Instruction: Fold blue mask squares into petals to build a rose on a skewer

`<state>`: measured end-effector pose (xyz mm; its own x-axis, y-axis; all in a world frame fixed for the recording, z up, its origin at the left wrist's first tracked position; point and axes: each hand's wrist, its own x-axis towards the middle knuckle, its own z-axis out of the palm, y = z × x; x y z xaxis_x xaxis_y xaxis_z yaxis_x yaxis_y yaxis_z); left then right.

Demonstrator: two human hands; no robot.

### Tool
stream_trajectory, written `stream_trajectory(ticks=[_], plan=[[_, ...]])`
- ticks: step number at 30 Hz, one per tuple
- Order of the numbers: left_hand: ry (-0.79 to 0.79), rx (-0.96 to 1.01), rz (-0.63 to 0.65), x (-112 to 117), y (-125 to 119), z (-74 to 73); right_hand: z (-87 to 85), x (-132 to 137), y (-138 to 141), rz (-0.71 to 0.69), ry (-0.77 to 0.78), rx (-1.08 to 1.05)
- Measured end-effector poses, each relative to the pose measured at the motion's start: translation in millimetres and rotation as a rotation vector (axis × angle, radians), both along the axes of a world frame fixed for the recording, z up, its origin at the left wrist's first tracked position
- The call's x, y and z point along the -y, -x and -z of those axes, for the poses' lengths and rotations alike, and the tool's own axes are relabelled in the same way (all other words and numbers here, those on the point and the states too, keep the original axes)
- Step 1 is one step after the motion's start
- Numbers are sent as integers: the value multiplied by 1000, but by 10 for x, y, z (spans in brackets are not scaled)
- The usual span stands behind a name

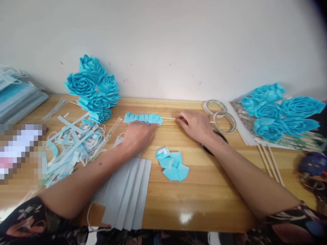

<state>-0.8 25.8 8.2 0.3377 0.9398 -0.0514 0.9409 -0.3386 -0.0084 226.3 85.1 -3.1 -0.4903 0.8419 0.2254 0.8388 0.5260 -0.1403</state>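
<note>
My left hand (pixel 141 133) is closed at the lower edge of a pleated blue strip (pixel 143 118), its fingertips against the strip's right part. A thin wooden stick (pixel 167 118) runs rightwards from the strip's right end. My right hand (pixel 192 124) pinches this stick between thumb and fingers, and the stick's far end shows beyond it near the tape rolls. Below, between my arms, lie several folded blue pieces (pixel 175 165) with a white patch at one corner. Pleated pale face masks (pixel 127 194) lie under and in front of my left forearm.
At left are cut strips and ear loops (pixel 74 143), a bunch of blue flowers (pixel 94 85) and a stack of masks (pixel 20 95). To the right are two tape rolls (pixel 224 121), a black ring (pixel 208 149), more blue flowers (pixel 278 112) and loose sticks (pixel 270 163).
</note>
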Motion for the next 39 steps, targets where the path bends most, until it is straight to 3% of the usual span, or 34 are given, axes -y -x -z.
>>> stream_trajectory(ticks=[6,9,13,23,39], plan=[[-11,9,26,5,21,21,-24,-62,-78,55,-102,-55],[-7,9,31,0,27,36,-44,-86,-97,-18,-136,-108],[-4,5,39,-1,29,37,-62,-88,-61,-132,-124,-70],[10,-3,36,-1,18,11,3,-119,-74,-179,-116,-72],[2,8,45,-9,23,8,-65,-57,8,-181,-105,48]])
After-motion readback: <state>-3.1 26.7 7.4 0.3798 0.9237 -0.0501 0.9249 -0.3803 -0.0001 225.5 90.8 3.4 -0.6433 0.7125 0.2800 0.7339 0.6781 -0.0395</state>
